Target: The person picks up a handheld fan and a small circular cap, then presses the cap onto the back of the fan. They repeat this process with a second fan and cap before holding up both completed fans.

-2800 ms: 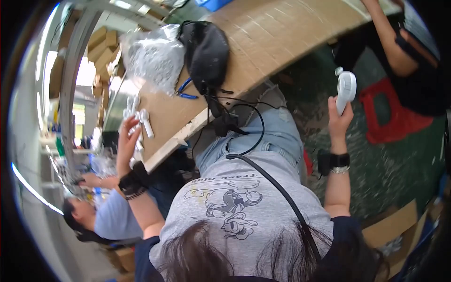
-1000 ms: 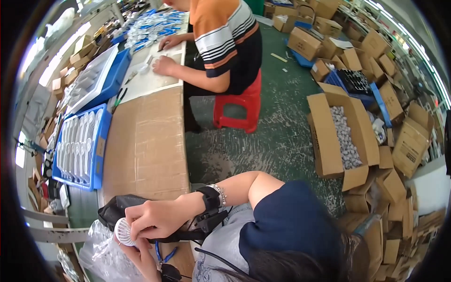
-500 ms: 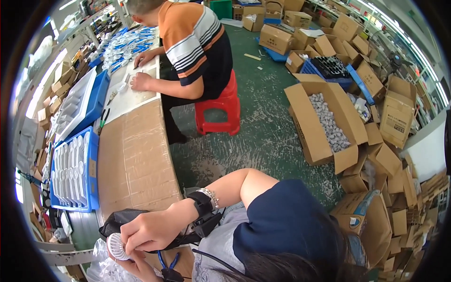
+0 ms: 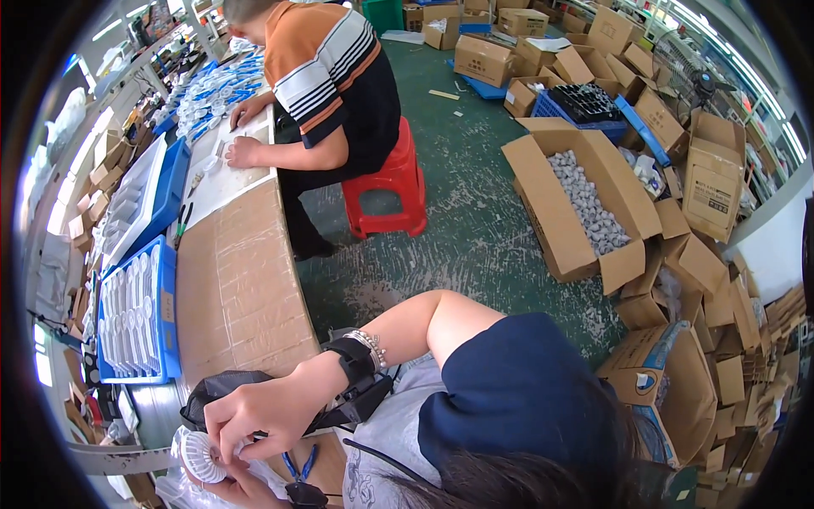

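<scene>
Where fingers (image 4: pixel 219 424) meet, the white fan (image 4: pixel 199 459) touches them.

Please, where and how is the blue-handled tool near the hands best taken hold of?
Probably round both blue handles, from above and from their free ends: they lie spread in an open V. The black wrist device sits close to the joined end, so that side looks harder.

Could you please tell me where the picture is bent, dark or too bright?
Head view: corners are black; the brown table has a visibly curved long edge; ceiling lights glare at upper right; ribs on the white round piece are readable.
</scene>
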